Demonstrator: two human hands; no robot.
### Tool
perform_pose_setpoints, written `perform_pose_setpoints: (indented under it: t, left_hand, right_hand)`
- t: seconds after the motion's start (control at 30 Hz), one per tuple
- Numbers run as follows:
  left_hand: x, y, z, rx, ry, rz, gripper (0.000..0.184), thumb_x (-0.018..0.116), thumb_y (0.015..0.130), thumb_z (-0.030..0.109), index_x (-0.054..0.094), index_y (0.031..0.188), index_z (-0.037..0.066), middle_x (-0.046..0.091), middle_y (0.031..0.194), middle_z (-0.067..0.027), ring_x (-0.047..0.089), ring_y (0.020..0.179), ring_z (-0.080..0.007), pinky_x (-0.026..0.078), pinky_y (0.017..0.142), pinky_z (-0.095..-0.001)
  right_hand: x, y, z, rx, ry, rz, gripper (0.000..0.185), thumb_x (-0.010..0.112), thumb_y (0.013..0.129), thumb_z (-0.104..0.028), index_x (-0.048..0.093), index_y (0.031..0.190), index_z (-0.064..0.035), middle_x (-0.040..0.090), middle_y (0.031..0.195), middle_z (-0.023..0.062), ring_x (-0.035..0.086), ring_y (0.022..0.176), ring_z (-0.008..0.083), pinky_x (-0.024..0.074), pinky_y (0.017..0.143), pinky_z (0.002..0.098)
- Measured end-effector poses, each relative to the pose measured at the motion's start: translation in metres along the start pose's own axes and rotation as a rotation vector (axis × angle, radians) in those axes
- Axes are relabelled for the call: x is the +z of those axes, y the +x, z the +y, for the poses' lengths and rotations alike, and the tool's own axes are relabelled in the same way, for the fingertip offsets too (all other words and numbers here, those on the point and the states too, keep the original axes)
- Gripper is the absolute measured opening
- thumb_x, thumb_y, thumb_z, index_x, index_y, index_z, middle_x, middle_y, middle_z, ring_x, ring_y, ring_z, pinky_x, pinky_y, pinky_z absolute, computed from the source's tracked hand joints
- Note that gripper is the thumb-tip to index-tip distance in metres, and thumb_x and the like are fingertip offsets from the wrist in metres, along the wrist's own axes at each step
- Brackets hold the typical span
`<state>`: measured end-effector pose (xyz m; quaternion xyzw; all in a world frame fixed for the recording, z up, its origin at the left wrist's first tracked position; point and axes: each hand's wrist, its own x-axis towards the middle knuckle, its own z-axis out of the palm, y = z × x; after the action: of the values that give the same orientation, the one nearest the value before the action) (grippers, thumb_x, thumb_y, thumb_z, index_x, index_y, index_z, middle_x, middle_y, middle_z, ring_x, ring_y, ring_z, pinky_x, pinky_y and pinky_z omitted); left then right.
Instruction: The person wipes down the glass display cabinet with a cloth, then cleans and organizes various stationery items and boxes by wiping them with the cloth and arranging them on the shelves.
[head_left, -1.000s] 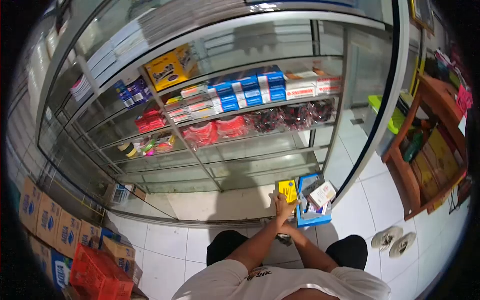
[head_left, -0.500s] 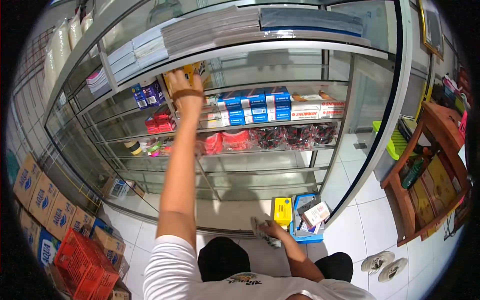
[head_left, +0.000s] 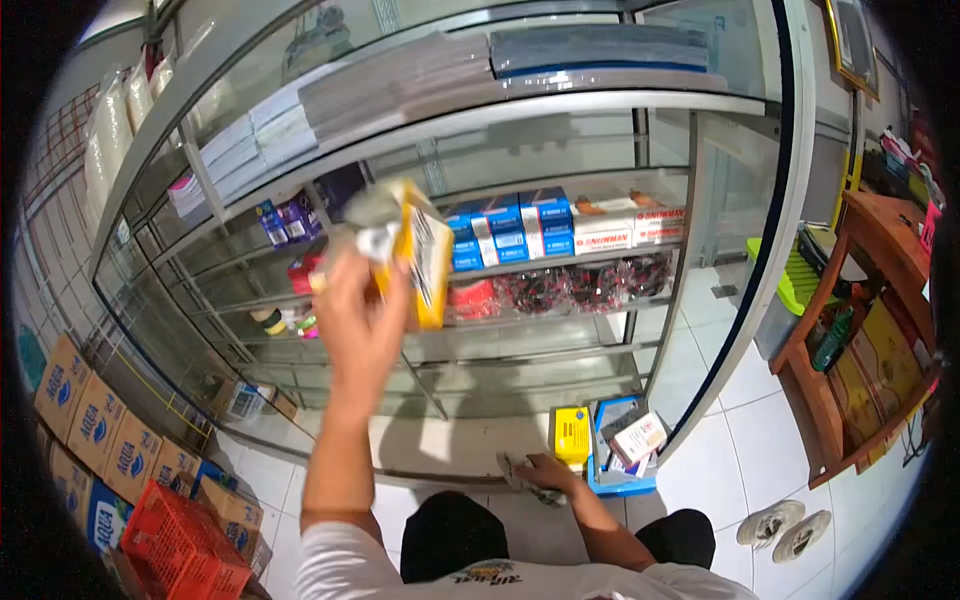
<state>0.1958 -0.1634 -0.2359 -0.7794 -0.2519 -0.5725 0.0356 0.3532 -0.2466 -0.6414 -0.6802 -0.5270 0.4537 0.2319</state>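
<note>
My left hand grips a yellow box with white and dark markings, held tilted in front of the shelves and blurred by motion. Low on the right, my right hand is closed on a crumpled greyish cloth near the cabinet's bottom edge. Right beside that hand stands a smaller yellow box. A blue tray with a white box and other small packs is next to it. Behind the held box, blue-and-white boxes are stacked on the shelf.
White Snowman boxes and plastic-wrapped packs fill the shelves' right part. Paper stacks lie on top. A red crate and Aqua cartons are at left. To the right are a wooden stand and shoes.
My left hand has come down and back from the upper shelf, bringing the yellow box out with it. My right hand stays low with the cloth.
</note>
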Motion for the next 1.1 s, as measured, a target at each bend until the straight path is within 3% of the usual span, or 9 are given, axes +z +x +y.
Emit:
perform_pose_setpoints:
  t: [0.17,0.23,0.27,0.33,0.5,0.6,0.67,0.73,1.1]
  left_hand:
    - [0.043,-0.103,-0.014,-0.185,-0.58,-0.285,0.012,0.064,0.077,0.007,0.056,0.07,0.001,0.05,0.067,-0.0045,0.041,0.053,-0.0141,0.035,0.048,-0.0242]
    - [0.079,-0.155,-0.023,-0.48,-0.61,-0.516,0.013,0.066,0.076,0.008,0.057,0.071,0.0,0.052,0.068,-0.0052,0.045,0.055,-0.0152,0.038,0.05,-0.0258]
    - [0.1,-0.185,-0.028,-0.5,-0.577,-0.543,0.013,0.065,0.077,0.009,0.058,0.074,-0.001,0.051,0.065,-0.0061,0.046,0.056,-0.0164,0.04,0.051,-0.0276]
    - [0.134,-0.236,-0.023,-0.676,-0.728,-0.647,0.008,0.064,0.078,0.005,0.058,0.076,0.0,0.051,0.064,-0.0066,0.044,0.054,-0.0168,0.04,0.053,-0.031]
    - [0.182,-0.288,-0.029,-0.217,-0.358,-0.688,0.011,0.063,0.078,0.005,0.054,0.072,0.001,0.05,0.065,-0.0088,0.043,0.052,-0.0207,0.038,0.051,-0.0351]
    - [0.186,-0.289,-0.03,-0.237,-0.372,-0.573,0.014,0.062,0.078,0.005,0.051,0.07,0.002,0.05,0.066,-0.0091,0.043,0.052,-0.0227,0.038,0.051,-0.0368]
    - [0.185,-0.291,-0.035,-0.249,-0.373,-0.481,0.016,0.062,0.077,0.005,0.049,0.068,0.002,0.049,0.067,-0.0095,0.043,0.052,-0.0247,0.038,0.052,-0.0385]
    - [0.193,-0.307,-0.053,-0.172,-0.335,-0.478,0.017,0.063,0.077,0.008,0.048,0.072,0.001,0.05,0.072,-0.0116,0.046,0.056,-0.0272,0.038,0.053,-0.0408]
    - [0.269,-0.432,-0.084,-0.119,0.079,-0.726,0.02,0.047,0.082,0.007,0.051,0.099,-0.004,0.051,0.096,-0.0224,0.054,0.071,-0.0362,0.045,0.062,-0.0458]
  right_hand:
    - [0.011,0.015,0.028,-0.06,-0.005,0.039,0.059,0.051,0.084,-0.048,0.056,0.117,0.0011,0.061,0.11,0.0207,0.059,0.098,0.0323,0.046,0.083,0.0385]
    - [0.063,0.098,0.129,-1.329,-0.278,0.792,0.057,0.053,0.084,-0.046,0.055,0.119,-0.0009,0.062,0.108,0.0184,0.059,0.096,0.0294,0.046,0.081,0.038]
    - [0.065,0.079,0.115,-1.314,-0.277,0.793,0.057,0.053,0.084,-0.046,0.055,0.119,-0.0009,0.062,0.108,0.0184,0.059,0.096,0.0294,0.046,0.081,0.038]
    - [0.072,0.043,0.082,-0.468,0.312,0.503,0.07,0.058,0.078,-0.052,0.052,0.125,-0.0008,0.059,0.118,0.0197,0.058,0.103,0.033,0.0461,0.084,0.0399]
    - [0.073,0.055,0.104,-0.048,-0.076,-0.087,0.062,0.057,0.081,-0.045,0.05,0.127,-0.0039,0.059,0.117,0.0186,0.058,0.103,0.029,0.0455,0.085,0.037]
    - [0.081,0.04,0.083,-0.069,0.012,-0.053,0.063,0.057,0.081,-0.048,0.052,0.125,-0.0031,0.06,0.115,0.0194,0.06,0.099,0.0307,0.0465,0.082,0.039]
    - [0.113,0.036,0.102,-0.67,-0.482,0.772,0.054,0.057,0.082,-0.04,0.055,0.124,-0.006,0.063,0.109,0.0183,0.06,0.095,0.0336,0.0466,0.078,0.0394]
    - [0.087,0.048,0.097,-0.125,0.035,0.062,0.05,0.057,0.083,-0.037,0.056,0.123,-0.0082,0.064,0.108,0.0163,0.06,0.09,0.033,0.0465,0.076,0.0398]
    - [0.053,0.02,0.026,-0.083,0.025,0.056,0.054,0.056,0.083,-0.045,0.059,0.115,-0.0016,0.064,0.108,0.0191,0.061,0.088,0.032,0.0465,0.077,0.0411]
